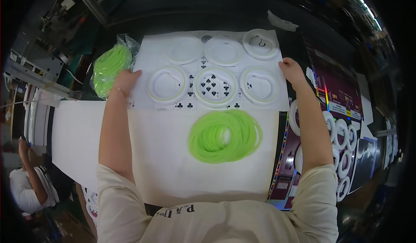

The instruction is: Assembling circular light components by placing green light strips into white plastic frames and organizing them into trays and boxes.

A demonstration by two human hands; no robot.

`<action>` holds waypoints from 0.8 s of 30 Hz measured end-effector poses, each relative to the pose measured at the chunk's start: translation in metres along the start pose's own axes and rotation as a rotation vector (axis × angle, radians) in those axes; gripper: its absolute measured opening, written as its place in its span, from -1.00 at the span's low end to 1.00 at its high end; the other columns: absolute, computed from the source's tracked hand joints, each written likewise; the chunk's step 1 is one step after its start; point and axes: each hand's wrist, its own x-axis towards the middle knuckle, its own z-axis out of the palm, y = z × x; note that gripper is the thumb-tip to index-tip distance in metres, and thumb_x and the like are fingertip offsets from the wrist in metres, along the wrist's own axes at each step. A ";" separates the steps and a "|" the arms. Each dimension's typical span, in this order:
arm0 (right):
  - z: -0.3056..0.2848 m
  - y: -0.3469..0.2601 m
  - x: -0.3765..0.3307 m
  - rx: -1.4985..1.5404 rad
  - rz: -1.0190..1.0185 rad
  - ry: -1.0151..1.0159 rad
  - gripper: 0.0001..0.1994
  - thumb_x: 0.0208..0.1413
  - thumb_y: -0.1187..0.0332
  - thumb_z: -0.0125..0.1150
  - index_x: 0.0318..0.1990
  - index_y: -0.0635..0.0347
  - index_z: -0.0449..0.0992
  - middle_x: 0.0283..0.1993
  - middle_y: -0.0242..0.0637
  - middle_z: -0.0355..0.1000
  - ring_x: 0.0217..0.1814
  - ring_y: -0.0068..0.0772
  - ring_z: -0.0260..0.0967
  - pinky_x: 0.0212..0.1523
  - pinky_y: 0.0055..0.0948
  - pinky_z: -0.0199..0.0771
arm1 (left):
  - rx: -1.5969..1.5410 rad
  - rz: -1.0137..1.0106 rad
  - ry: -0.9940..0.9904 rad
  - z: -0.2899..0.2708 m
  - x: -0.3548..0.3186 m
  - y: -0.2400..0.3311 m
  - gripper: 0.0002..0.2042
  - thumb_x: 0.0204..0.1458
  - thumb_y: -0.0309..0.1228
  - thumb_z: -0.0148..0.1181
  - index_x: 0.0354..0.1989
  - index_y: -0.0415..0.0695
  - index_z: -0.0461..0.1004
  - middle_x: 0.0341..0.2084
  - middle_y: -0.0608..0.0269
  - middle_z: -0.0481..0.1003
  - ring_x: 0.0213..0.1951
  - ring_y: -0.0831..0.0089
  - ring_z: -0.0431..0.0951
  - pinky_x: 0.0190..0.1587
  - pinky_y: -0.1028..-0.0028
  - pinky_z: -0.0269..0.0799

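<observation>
1. Left hand (128, 78): thumb and fingers are together, clamped on the left edge of the printed sheet (149, 57). Part of the grip is hidden behind the hand.
2. Right hand (293, 72): fingers are curled and closed on the right edge of the same sheet, level with the left hand. The fingertips on the underside are not visible.
3. The printed sheet lies between the two hands, white with black card-suit figures. It carries six white rings in two rows of three.
4. Near row: the left ring (168, 100), middle ring (214, 105) and right ring (258, 100) each show a pale green line around the band. Card figures are visible through the middle opening.
5. Far row: two further rings sit at left and centre; the far right ring (262, 56) stands at the sheet's corner and frames a small dark hook shape, whether print or object cannot be told.
6. Bright green coil (206, 141): lies in loose loops on cream paper (169, 165), just near of the printed sheet.
7. Clear bag (131, 43): holds more green coils, beside the left hand.
8. Right side: a dark purple printed panel (340, 87) lies beyond the right forearm, with a cluster of white rings near it.
9. Far left edge of view: a co-worker (27, 190) in a white top.
</observation>
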 end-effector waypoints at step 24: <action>0.057 0.004 0.008 0.434 0.040 0.103 -0.73 0.18 0.38 0.08 0.01 0.21 0.44 -0.19 -0.32 0.46 -0.20 -0.52 0.36 -0.13 -0.52 0.36 | -0.683 0.144 -0.036 0.021 0.023 -0.053 -0.60 0.12 -0.43 0.12 0.12 -0.28 0.28 -0.33 0.12 0.54 -0.31 0.49 0.52 -0.27 0.51 0.43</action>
